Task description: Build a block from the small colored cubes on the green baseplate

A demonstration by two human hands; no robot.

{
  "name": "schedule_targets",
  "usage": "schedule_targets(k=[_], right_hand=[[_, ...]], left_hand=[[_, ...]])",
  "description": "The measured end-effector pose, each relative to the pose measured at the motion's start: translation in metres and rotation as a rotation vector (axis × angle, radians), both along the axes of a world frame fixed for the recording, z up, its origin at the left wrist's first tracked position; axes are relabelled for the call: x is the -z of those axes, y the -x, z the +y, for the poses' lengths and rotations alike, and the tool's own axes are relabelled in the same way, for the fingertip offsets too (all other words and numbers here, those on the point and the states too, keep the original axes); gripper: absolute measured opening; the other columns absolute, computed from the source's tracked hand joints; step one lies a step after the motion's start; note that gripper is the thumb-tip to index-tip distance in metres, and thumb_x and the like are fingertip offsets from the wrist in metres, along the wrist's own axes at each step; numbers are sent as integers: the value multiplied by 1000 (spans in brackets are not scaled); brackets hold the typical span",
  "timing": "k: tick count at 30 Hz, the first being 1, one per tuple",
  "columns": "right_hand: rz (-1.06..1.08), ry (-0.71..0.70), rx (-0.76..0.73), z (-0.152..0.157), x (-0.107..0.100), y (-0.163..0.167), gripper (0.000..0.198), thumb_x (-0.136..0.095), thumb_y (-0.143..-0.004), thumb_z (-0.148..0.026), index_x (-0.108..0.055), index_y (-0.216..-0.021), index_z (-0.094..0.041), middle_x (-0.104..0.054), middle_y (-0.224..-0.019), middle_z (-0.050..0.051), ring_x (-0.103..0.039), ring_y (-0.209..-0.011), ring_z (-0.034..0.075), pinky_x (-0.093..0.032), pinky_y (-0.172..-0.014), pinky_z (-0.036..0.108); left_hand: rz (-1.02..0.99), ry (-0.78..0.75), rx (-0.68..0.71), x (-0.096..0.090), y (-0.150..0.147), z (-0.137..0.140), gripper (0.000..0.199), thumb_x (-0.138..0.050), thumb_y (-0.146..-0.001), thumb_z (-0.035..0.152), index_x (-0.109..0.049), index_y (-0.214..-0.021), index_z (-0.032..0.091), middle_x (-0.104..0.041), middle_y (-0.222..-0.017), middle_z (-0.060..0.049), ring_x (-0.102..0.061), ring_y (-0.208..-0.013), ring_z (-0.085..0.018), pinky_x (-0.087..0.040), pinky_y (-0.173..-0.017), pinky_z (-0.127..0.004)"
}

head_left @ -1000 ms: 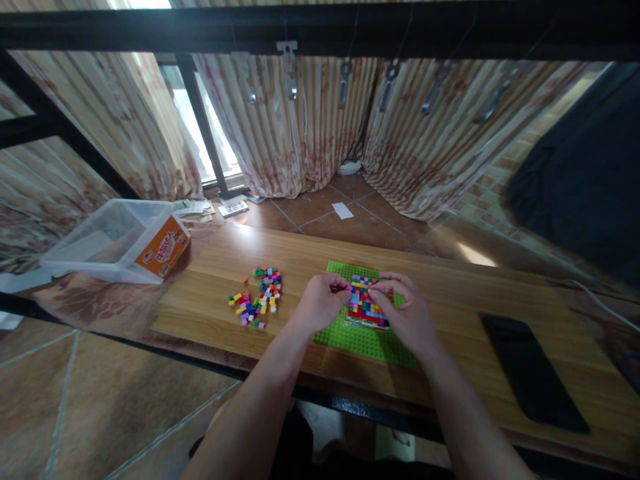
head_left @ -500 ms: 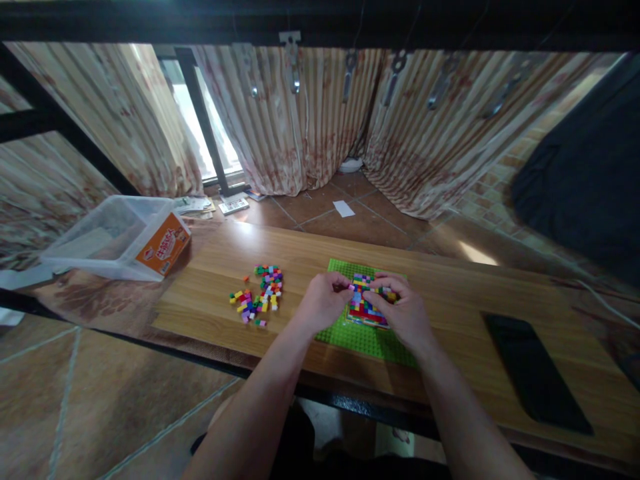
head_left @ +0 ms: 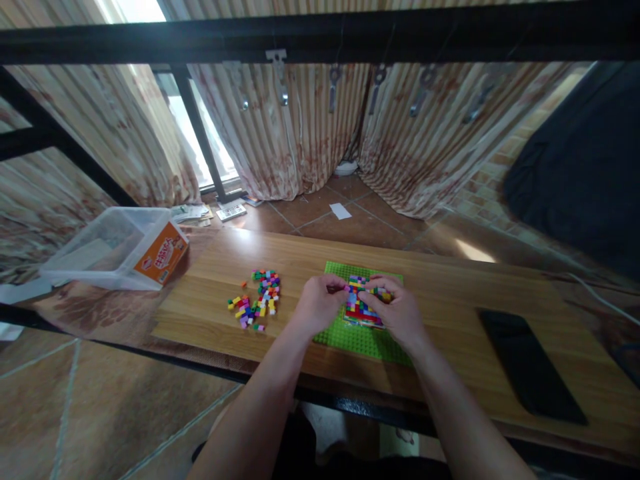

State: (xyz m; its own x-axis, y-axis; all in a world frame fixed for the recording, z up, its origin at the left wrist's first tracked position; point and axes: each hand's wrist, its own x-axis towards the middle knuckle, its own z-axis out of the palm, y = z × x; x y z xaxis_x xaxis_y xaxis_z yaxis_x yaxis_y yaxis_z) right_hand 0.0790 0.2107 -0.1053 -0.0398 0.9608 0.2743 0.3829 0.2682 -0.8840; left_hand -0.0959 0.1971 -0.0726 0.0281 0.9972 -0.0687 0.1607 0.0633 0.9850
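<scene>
A low block built from many coloured toy bricks [head_left: 363, 312] sits on a green studded baseplate [head_left: 345, 337]. At its left edge my left hand [head_left: 323, 303] is closed, with thumb and forefinger pinching what looks like a small pink brick [head_left: 347, 289]. Over the right side of the block curves my right hand [head_left: 395, 307], its thumb resting on top and its fingers round the far side. Part of the block is hidden beneath that hand. Loose toy bricks [head_left: 263, 300] lie scattered to the left of my left hand.
The wooden tabletop [head_left: 450, 320] carries a black phone-like slab [head_left: 530, 363] at the right. On the far left stands a clear plastic bin [head_left: 110, 267] with an orange label. A dark metal bar [head_left: 320, 43] with hanging clips crosses ahead, before striped curtains [head_left: 310, 140].
The camera view has tilted up slightly, so the scene sits a little lower at the top. Both hands stay at the brick block with only small finger movements.
</scene>
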Motion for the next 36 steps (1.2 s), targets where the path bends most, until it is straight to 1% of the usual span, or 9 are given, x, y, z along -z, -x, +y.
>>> schedule_targets(k=[3,5,7,10,16,19,27,31,36], right_hand=[[50,-4,91,0,0,-4,24,-67,-81,-46,-73,-85,-23,-68,-107,7,-62,-103,24,-47,-94,45],[56,-65,149,-1,-3,-7,23,-64,-84,-44,-73,-87,-23,-70,-103,7,-63,-103,25,-48,-93,44],[38,-139,161,-3,-8,-9,20,-62,-86,-41,-73,-87,-24,-70,-101,7,-63,-102,24,-48,-93,44],[2,-205,117,-8,-15,-9,17,-61,-88,-37,-73,-90,-25,-70,-100,6,-64,-101,23,-48,-93,43],[-81,-219,-68,-18,-24,-5,20,-58,-91,-34,-72,-104,-28,-70,-105,5,-63,-103,22,-49,-92,41],[-111,-232,-105,-20,-25,-4,17,-59,-91,-34,-73,-101,-29,-71,-101,4,-64,-99,22,-50,-90,41],[-93,-181,-105,-22,-22,-10,15,-62,-88,-36,-75,-92,-29,-72,-93,3,-66,-91,21,-51,-84,39],[-66,-111,-110,-25,-23,-14,18,-61,-89,-39,-75,-90,-28,-72,-92,2,-66,-88,21,-52,-79,36],[-50,-50,-59,-27,-26,-15,21,-62,-87,-43,-76,-90,-27,-73,-92,3,-67,-85,21,-54,-78,36]], left_hand=[[-46,-39,-31,0,0,0,7,-65,-74,13,-72,-75,13,-68,-70,0,-58,-65,-10,-45,-64,-21],[-82,-53,-36,-1,0,-1,8,-66,-75,15,-73,-77,13,-69,-72,-1,-58,-66,-10,-47,-65,-22],[-120,-53,-18,-3,-1,-2,10,-66,-76,14,-74,-82,13,-70,-75,-1,-59,-67,-11,-48,-66,-22],[-139,-61,27,-7,-4,-3,16,-66,-75,12,-74,-89,13,-72,-81,-3,-62,-71,-11,-51,-70,-23],[-133,-114,107,-7,-11,-3,26,-65,-77,9,-69,-102,13,-73,-86,-4,-65,-77,-12,-54,-76,-26],[-131,-139,134,-5,-15,-4,27,-62,-77,6,-67,-103,15,-72,-86,-4,-66,-80,-13,-54,-80,-27],[-26,-158,105,-6,-13,-4,28,-59,-77,4,-68,-102,14,-72,-91,-6,-67,-85,-14,-55,-83,-28],[123,-150,54,-6,-5,-1,30,-57,-77,4,-70,-102,15,-73,-91,-5,-67,-80,-14,-54,-78,-27],[249,-185,30,-6,-1,-2,21,-57,-79,11,-73,-92,17,-73,-87,-4,-65,-75,-14,-52,-71,-24]])
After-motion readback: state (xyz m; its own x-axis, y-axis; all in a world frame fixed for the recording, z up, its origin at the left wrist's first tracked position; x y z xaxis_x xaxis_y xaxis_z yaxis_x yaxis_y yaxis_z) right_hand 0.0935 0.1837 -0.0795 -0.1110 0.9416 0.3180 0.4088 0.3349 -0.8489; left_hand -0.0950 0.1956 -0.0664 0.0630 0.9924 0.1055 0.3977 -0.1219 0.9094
